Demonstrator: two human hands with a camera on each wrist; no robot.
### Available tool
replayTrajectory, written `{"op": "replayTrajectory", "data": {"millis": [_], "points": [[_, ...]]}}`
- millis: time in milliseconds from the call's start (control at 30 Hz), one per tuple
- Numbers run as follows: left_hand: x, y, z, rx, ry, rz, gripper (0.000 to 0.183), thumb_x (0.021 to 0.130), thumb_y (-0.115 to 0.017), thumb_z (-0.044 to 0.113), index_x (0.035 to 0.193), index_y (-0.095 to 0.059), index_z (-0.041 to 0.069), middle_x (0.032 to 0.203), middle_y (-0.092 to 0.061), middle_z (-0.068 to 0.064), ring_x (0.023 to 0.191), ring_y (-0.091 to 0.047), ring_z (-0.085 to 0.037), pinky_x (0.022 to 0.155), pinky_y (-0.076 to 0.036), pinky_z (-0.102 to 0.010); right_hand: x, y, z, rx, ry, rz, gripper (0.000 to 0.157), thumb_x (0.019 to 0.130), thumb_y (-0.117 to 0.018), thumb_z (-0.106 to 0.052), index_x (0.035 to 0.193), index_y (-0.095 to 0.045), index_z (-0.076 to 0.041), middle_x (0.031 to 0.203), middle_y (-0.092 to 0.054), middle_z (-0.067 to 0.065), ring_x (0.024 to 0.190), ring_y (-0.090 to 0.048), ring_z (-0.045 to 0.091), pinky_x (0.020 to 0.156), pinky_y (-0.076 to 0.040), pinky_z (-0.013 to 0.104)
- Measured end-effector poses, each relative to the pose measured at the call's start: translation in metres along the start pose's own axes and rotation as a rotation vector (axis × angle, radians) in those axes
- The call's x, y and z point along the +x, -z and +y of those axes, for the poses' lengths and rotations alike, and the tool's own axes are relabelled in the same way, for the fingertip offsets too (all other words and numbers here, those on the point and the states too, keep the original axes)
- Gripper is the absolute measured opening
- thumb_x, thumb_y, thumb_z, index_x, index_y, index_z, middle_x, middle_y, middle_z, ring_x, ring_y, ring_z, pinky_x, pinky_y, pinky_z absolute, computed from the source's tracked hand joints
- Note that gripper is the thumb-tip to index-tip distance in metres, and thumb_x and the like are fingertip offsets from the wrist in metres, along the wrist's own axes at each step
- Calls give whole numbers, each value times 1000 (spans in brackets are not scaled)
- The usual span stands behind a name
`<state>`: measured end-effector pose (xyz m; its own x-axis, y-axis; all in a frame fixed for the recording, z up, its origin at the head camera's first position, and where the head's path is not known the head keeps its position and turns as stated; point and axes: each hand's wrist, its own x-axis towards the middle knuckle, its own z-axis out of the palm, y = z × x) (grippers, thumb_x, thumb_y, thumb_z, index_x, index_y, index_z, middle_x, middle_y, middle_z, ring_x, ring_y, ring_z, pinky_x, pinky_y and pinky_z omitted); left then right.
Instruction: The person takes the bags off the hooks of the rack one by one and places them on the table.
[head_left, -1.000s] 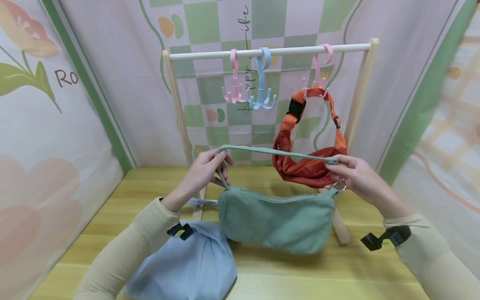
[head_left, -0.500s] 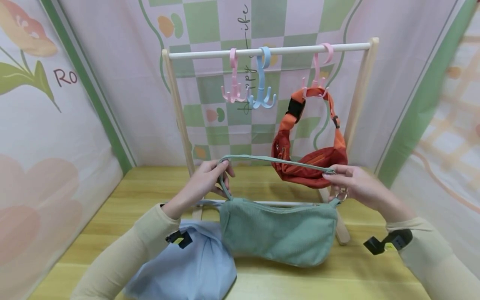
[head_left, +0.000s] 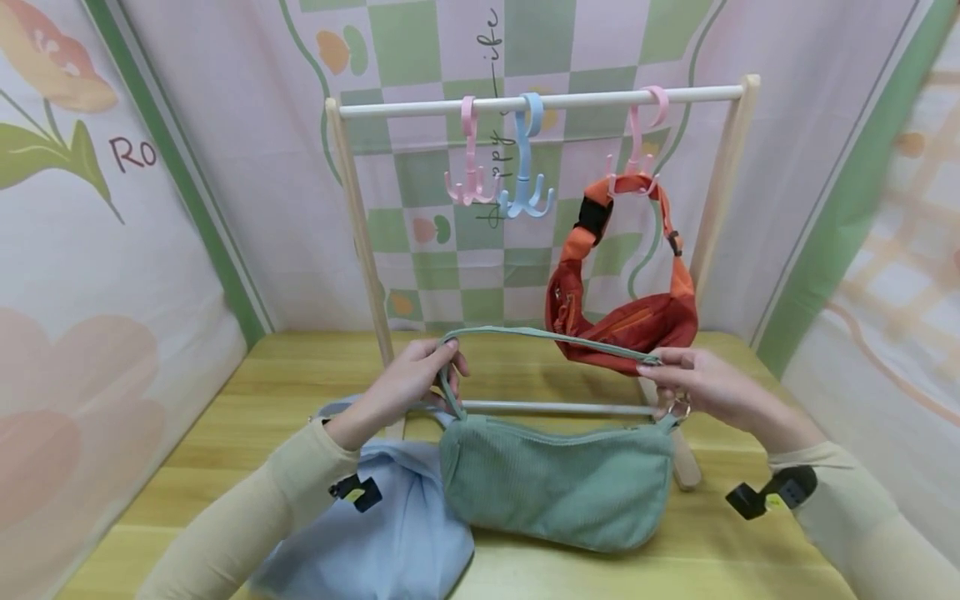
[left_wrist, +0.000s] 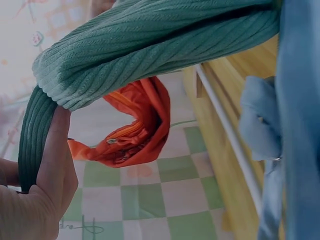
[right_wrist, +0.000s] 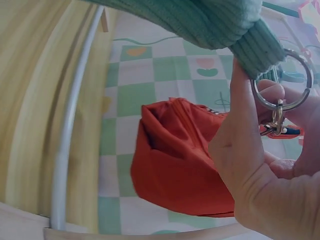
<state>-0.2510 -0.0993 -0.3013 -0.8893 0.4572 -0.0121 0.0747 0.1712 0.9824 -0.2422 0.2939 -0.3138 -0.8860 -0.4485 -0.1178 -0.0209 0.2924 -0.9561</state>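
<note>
A green corduroy shoulder bag [head_left: 558, 483] hangs by its strap [head_left: 536, 333] between both hands, low over the wooden table. My left hand [head_left: 416, 375] pinches the strap's left end, thumb on top. At the other end my right hand [head_left: 697, 383] pinches the strap near a metal ring [right_wrist: 282, 80] that joins it to the bag. In the left wrist view the ribbed bag [left_wrist: 150, 50] slants above the fingers. A light blue bag [head_left: 382, 525] lies on the table, partly behind my left forearm and overlapped by the green bag.
Behind stands a rack with a white rail [head_left: 420, 108] and wooden posts. A pink hook [head_left: 470, 167] and a blue hook [head_left: 523, 167] hang from it. A red-orange waist bag [head_left: 630, 325] hangs on another pink hook [head_left: 635, 150] at the right. A lower bar [head_left: 555, 407] crosses behind the green bag.
Both hands have come down with the green bag, lowering it towards the table and away from the rail. The grip on the strap looks the same. The other bags have stayed put.
</note>
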Motion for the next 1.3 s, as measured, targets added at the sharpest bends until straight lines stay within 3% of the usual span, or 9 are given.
{"op": "replayTrajectory", "data": {"millis": [300,500,667,933,1100,1300], "points": [[5,0,-9,0,14,29,41,103,-37,29,102,-57,-6,67,-58,-4,60,-64,-21,66,-58,-46,5,-6,11,24,-30,82,6,97,-54,-20,93,-57,-17,69,-55,-4,67,-60,9,63,-55,32],[8,3,-17,23,19,18,34,102,-41,24,103,-59,-5,71,-58,-7,63,-63,-17,67,-59,-40,6,-8,20,19,-41,113,4,94,-59,-16,94,-59,-21,75,-61,-6,71,-59,7,68,-55,29],[11,5,-21,33,25,1,29,101,-46,20,105,-61,-5,77,-59,-11,69,-62,-16,69,-58,-39,6,-8,26,12,-32,91,6,93,-60,-16,98,-58,-18,88,-66,-5,81,-64,10,71,-56,29],[13,4,-30,153,0,-55,21,94,-59,14,106,-60,-4,90,-63,-15,78,-68,-21,71,-59,-37,6,-9,35,0,-11,49,17,93,-59,-13,108,-53,-7,92,-69,2,88,-66,14,76,-56,31],[14,5,-33,186,-2,-94,23,90,-65,13,106,-61,-2,96,-65,-17,81,-69,-22,73,-58,-39,6,-9,39,-26,-22,36,22,93,-60,-14,112,-55,-6,100,-68,2,93,-67,18,76,-56,31],[14,5,-35,222,-35,-148,23,84,-70,10,102,-62,-2,92,-65,-13,79,-66,-20,72,-58,-38,4,-6,45,-100,-31,38,49,91,-63,-15,127,-43,10,111,-63,6,96,-66,14,80,-55,30]]}}
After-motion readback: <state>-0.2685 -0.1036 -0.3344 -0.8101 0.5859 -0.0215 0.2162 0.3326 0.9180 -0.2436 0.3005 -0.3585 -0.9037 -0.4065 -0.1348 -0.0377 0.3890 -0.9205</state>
